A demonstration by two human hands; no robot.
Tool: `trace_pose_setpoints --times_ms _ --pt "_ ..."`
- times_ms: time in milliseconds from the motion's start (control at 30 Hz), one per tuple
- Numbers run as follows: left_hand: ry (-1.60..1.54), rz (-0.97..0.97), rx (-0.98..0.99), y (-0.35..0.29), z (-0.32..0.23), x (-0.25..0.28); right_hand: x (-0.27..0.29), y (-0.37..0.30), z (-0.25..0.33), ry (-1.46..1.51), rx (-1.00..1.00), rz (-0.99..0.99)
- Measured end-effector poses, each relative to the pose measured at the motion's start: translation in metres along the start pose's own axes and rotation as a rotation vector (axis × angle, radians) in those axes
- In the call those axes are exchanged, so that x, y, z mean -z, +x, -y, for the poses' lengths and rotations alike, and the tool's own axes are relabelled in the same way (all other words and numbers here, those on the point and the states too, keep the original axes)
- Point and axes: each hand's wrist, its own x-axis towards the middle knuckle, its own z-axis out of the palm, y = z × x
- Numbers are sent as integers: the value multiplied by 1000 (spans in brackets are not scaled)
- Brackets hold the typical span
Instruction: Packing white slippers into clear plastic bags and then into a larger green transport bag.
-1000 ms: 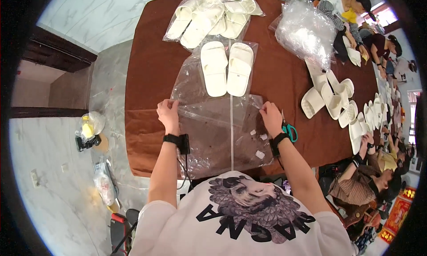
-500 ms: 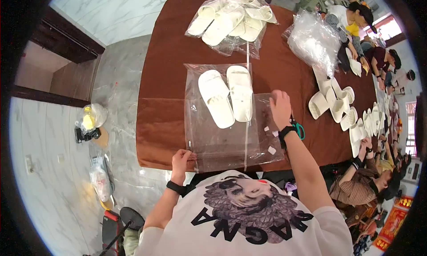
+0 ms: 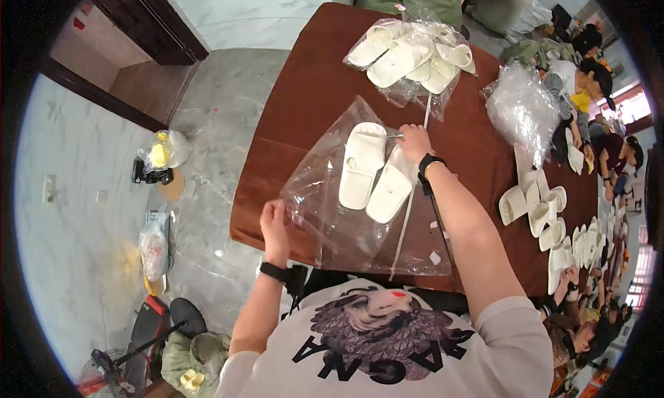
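Observation:
Two white slippers (image 3: 363, 164) lie side by side, soles down, toward the middle of the brown-covered table, with clear plastic around them. The clear plastic bag (image 3: 346, 249) is spread slantwise about them, its near part lying flat. My right hand (image 3: 416, 143) is closed at the far end of the right slipper, pinching what looks like a gathered edge of the bag. Off the table's left edge, my left hand (image 3: 274, 221) has its fingers together at the bag's left corner; they are slightly blurred.
A clear bag of several white slippers (image 3: 411, 55) lies at the far end. To the right are crumpled clear plastic (image 3: 522, 107) and several loose white slippers (image 3: 532, 204). A small white scrap (image 3: 434, 257) lies near my right forearm. Other people work along the right side.
My right hand has moved far and left, to the slippers' far end. My left hand has lifted farther from me with the bag's corner. The bag now lies slantwise, and the view has turned.

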Motion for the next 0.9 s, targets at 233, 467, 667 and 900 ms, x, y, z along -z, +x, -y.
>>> trace_pose_setpoints --times_ms 233,467,667,900 --pt "-149 -111 -14 52 7 29 17 -124 6 566 -155 -283" --pt "699 122 -427 18 43 -2 -17 -230 0 808 -512 -295" --pt "859 344 -591 16 22 -43 -9 -227 4 865 -523 -170" --pt "926 693 -942 73 -47 -136 62 -195 40 524 -87 -346"
